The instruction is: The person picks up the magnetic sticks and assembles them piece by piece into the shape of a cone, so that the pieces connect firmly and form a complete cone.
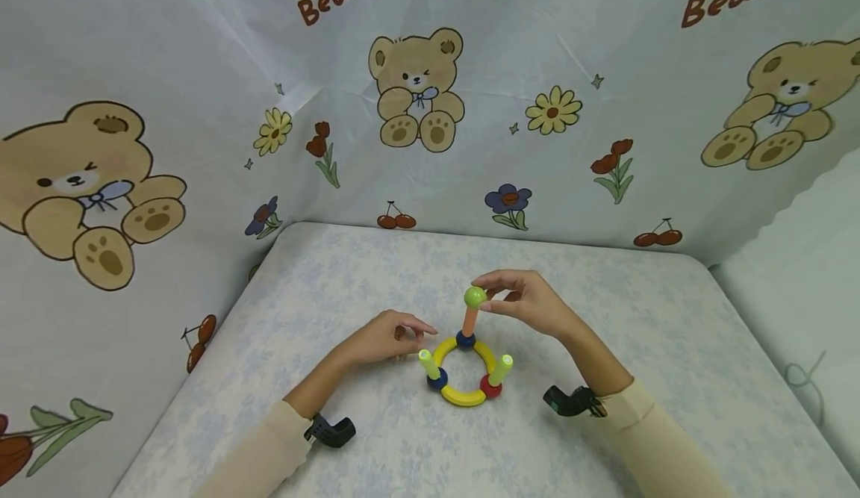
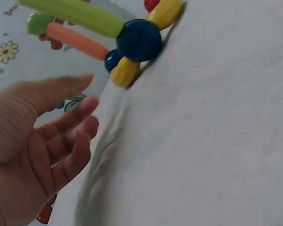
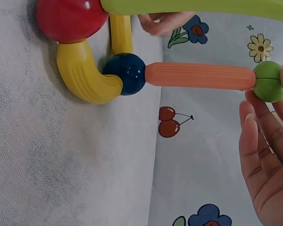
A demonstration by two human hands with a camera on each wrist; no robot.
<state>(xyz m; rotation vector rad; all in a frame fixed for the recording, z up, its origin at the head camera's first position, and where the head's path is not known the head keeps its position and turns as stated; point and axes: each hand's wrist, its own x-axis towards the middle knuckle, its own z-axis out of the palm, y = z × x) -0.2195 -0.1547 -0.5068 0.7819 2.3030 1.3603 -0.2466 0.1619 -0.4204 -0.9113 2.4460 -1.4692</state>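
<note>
A ring of curved yellow rods (image 1: 463,397) lies on the table, joined by two blue balls (image 1: 437,378) and a red ball (image 1: 491,387). From the far blue ball rises an orange rod (image 3: 200,76), topped by a green ball (image 3: 269,81). My right hand (image 1: 527,300) pinches that green ball between thumb and fingers. Two light green rods (image 1: 501,369) stand up from the nearer balls, their tops bare. Left of the ring, my left hand (image 1: 386,336) hovers near the table, holding nothing, its fingers (image 2: 80,110) loosely bent beside the structure.
The table (image 1: 376,438) has a pale blue floral cover. A white cloth (image 1: 497,5) printed with bears and flowers hangs behind it and on the left. A thin cable (image 1: 806,382) hangs at the right side.
</note>
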